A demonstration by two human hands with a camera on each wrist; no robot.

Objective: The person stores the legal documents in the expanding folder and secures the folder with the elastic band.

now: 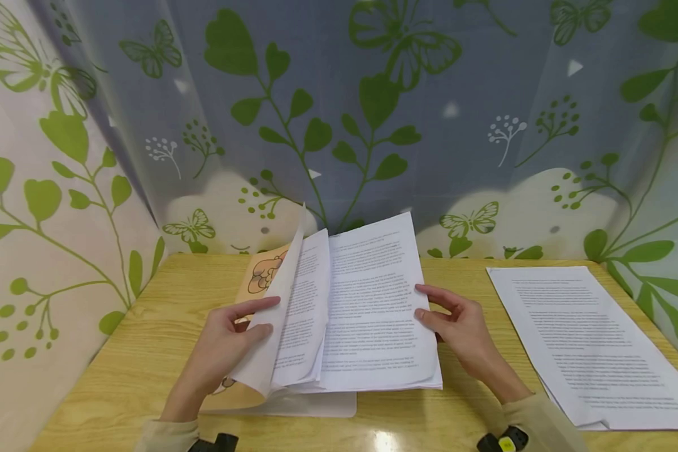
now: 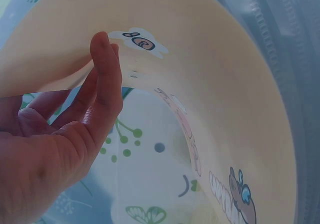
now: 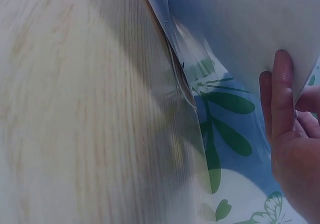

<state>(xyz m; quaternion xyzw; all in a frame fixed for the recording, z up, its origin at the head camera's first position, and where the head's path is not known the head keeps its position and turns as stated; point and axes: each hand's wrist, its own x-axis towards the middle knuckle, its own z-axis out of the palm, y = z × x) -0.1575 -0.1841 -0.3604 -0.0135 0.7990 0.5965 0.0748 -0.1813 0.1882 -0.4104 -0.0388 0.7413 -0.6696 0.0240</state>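
Observation:
My left hand (image 1: 221, 342) pinches the curled edge of an orange cover with cartoon drawings (image 1: 264, 273), its pale inner side turned toward the papers. In the left wrist view the cover (image 2: 235, 79) bends in a wide arch past the fingers. My right hand (image 1: 464, 331) holds the right edge of a stack of printed sheets (image 1: 378, 301) between thumb and fingers. Another printed sheet (image 1: 307, 301) leans between the cover and that stack. From the right wrist view, the fingers lie against the back of the raised paper (image 3: 250, 24).
A separate pile of printed sheets (image 1: 582, 339) lies on the right of the wooden table (image 1: 130, 351). Under the cover, a pale plastic edge (image 1: 316, 405) sticks out. A curtain with leaves and butterflies (image 1: 328, 113) hangs behind the table and along both sides.

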